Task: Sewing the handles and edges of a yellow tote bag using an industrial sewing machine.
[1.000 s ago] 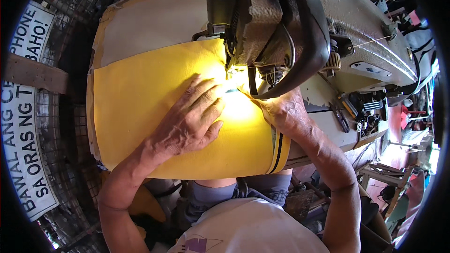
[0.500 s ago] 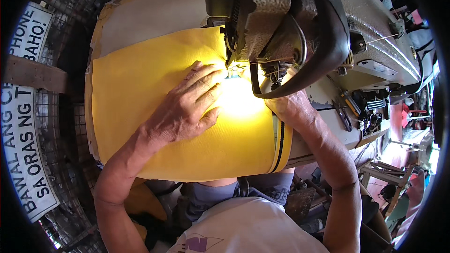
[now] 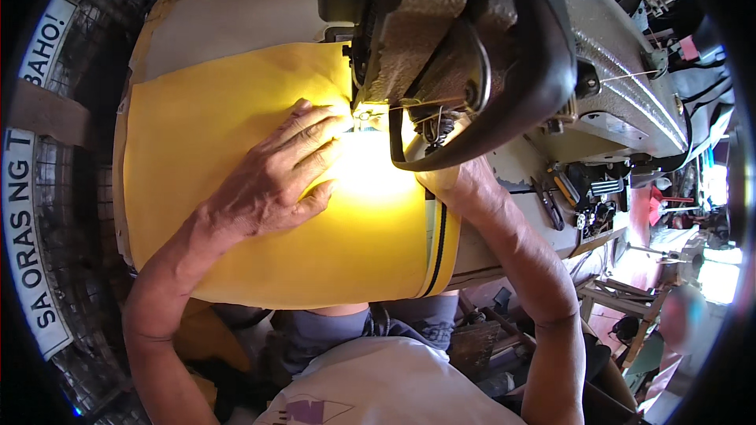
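Note:
A yellow sheet of material (image 3: 189,142) lies under the dark sewing machine head (image 3: 417,24), lit brightly near the needle area. My left hand (image 3: 279,173) rests on the sheet just left of the presser foot (image 3: 362,116), fingers stretched out and slightly apart. My right hand (image 3: 461,189) is at the sheet's right side, behind the machine's black curved guard (image 3: 504,142); its fingertips are hidden. A dark zip-like strip (image 3: 437,260) runs along the right edge of the yellow material.
Pliers (image 3: 549,205), a yellow-handled screwdriver (image 3: 564,187) and small metal tools lie right of the machine on the worktable (image 3: 197,16). A wire mesh with white signs (image 3: 35,252) stands left. A blurred person (image 3: 681,319) appears at the far right.
The yellow sheet and both my hands have moved away from me under the machine. The whole view has shifted, so the scene sits further left, and a blurred person now shows at right.

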Demonstrator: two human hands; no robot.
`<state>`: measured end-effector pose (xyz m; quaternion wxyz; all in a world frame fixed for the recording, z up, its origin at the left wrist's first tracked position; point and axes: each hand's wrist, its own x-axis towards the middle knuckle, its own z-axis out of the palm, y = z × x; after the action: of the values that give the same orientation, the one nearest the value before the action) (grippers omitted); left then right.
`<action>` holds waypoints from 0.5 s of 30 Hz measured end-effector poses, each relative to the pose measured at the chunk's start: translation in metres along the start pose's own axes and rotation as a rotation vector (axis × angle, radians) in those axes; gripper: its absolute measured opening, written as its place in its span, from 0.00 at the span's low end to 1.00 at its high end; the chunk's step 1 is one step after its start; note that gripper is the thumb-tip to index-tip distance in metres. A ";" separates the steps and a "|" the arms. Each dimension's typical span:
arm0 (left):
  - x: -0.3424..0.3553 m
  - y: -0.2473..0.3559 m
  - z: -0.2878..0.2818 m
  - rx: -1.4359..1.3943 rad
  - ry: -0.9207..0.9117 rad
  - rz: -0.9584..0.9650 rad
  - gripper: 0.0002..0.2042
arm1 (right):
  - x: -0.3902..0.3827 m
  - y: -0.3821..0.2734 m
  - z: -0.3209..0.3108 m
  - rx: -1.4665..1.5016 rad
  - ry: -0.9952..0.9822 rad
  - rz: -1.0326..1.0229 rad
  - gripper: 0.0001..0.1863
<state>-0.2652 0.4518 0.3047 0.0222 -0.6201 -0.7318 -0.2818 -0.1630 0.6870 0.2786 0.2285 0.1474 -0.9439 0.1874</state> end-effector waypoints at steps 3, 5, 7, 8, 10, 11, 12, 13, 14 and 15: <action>0.000 0.001 -0.001 0.005 -0.013 -0.019 0.18 | 0.004 0.020 -0.003 0.096 -0.033 -0.085 0.06; 0.001 0.001 -0.003 -0.003 -0.045 -0.021 0.18 | 0.009 0.035 -0.007 0.111 -0.166 -0.164 0.07; 0.002 0.000 -0.005 -0.011 -0.063 -0.011 0.18 | 0.015 0.049 -0.009 0.209 -0.353 -0.109 0.07; 0.002 0.000 -0.005 0.016 -0.064 0.009 0.19 | 0.018 0.053 -0.008 0.173 -0.359 -0.158 0.07; 0.002 0.000 -0.007 0.046 -0.064 0.028 0.19 | 0.025 0.059 -0.005 0.213 -0.414 -0.133 0.07; 0.002 0.000 -0.007 0.031 -0.084 0.002 0.20 | 0.028 0.061 -0.003 0.236 -0.430 -0.115 0.07; 0.001 0.000 -0.008 0.009 -0.092 -0.023 0.21 | 0.031 0.061 -0.001 0.259 -0.441 -0.095 0.08; 0.002 0.000 -0.008 0.015 -0.114 -0.023 0.21 | 0.035 0.062 0.001 0.274 -0.458 -0.076 0.08; 0.002 0.000 -0.008 0.004 -0.114 -0.015 0.21 | 0.038 0.062 0.004 0.290 -0.459 -0.063 0.08; 0.003 0.000 -0.009 -0.007 -0.113 -0.008 0.21 | 0.042 0.063 0.005 0.303 -0.467 -0.046 0.09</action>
<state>-0.2688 0.4502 0.3131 -0.0225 -0.6323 -0.7334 -0.2488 -0.2231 0.7327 0.2766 -0.0159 0.2404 -0.9286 0.2821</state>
